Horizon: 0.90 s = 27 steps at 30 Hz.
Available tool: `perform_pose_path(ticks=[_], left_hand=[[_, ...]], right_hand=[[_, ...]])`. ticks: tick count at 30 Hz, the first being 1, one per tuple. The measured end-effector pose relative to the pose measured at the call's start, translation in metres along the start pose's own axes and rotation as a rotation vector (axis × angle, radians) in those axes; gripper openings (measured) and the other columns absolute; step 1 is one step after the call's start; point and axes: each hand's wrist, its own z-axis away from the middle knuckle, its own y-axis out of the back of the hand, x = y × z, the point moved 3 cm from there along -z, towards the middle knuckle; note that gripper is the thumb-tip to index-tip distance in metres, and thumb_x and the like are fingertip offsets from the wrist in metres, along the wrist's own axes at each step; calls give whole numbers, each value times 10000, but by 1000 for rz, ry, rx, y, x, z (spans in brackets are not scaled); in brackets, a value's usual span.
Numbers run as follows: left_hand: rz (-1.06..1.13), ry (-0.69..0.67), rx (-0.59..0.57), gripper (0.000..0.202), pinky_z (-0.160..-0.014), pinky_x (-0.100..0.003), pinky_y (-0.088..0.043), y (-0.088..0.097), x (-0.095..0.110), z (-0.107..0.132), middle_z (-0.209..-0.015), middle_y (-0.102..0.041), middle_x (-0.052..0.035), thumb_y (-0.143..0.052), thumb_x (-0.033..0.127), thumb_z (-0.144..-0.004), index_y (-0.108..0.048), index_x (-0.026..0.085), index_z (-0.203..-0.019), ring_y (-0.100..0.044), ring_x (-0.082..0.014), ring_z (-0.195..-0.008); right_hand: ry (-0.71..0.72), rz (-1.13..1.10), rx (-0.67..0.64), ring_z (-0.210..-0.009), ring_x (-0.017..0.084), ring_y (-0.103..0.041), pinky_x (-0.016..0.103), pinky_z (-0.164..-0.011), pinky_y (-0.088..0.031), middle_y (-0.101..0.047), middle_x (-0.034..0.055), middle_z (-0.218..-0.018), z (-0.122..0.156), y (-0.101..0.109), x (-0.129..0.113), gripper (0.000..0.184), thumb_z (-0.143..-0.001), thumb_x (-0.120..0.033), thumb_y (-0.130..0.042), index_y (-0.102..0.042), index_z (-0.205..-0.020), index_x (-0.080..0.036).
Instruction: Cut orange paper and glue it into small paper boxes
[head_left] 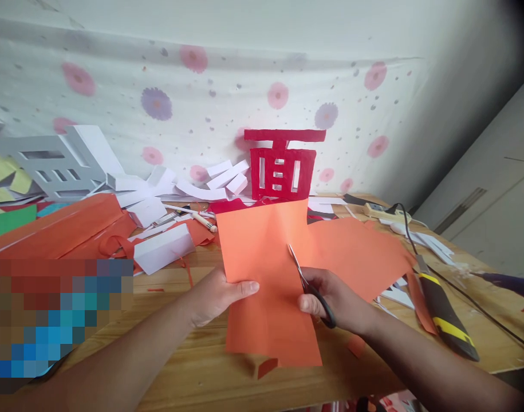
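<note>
Two-handed, grips orange paper (266,246) at six o'clock with fingers (243,288) of left hand (217,294), scissors (298,268) in right hand (328,290), apparently mid-cut, before a finished-looking red form (268,171) at twelve

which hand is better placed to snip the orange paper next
Probably the right hand: it holds the black-handled scissors at the orange paper. The left hand grips the paper's left edge, thumb on its face, so it seems better suited to steadying.
</note>
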Motion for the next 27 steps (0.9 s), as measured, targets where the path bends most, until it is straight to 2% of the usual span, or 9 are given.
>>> perform_pose_path(ticks=[4,8,15,20,23,25,27], left_hand=[[9,20,-42,509,-981,-449,-481,-2,0,1,-1364,-570,-108,-704,345,-790,-571,224,-1266,-574,-288,-1207],[65,58,-73,529,-981,-464,-482,-3,1,1,-1367,-565,-121,-707,335,-784,-562,212,-1278,-575,-299,-1206],[36,139,-186,475,-938,-452,-500,-4,7,3,-1256,-649,-116,-736,292,-738,-628,205,-1193,-615,-295,-1144],[-13,130,-169,390,-905,-400,-510,-1,10,0,-1213,-674,-95,-723,305,-761,-653,204,-1131,-641,-268,-1089],[-10,133,-127,281,-840,-348,-523,2,10,-1,-1111,-716,-77,-691,345,-797,-685,196,-1035,-673,-247,-1010],[-30,148,-121,278,-812,-344,-526,2,10,-1,-1082,-724,-82,-682,369,-801,-694,186,-1010,-681,-252,-979],[-52,160,-138,303,-808,-361,-527,2,9,0,-1086,-720,-96,-678,383,-800,-696,177,-1022,-680,-267,-978]], right_hand=[[11,-37,-24,-691,146,-445,279,-646,-417,-481,0,-723,-1,0,0,563,-700,-678,-678,-591,-835,-138],[3,3,-57,-627,106,-360,239,-567,-325,-398,-29,-680,1,5,4,546,-739,-673,-645,-558,-790,-137],[-15,329,-70,-592,103,-357,234,-523,-282,-424,-35,-625,10,19,-3,488,-730,-619,-679,-565,-728,-145],[-103,463,-88,-606,111,-405,235,-534,-310,-475,-20,-643,17,29,-8,385,-784,-512,-655,-586,-731,-137],[-79,508,-149,-570,96,-358,233,-511,-274,-432,-42,-625,20,33,-12,292,-807,-444,-630,-595,-804,-154],[-62,603,-167,-548,93,-321,240,-502,-250,-404,-49,-606,20,36,-16,261,-792,-423,-644,-585,-785,-169],[-51,714,-188,-542,98,-335,248,-509,-257,-442,-37,-608,19,36,-22,273,-770,-434,-671,-579,-750,-177]])
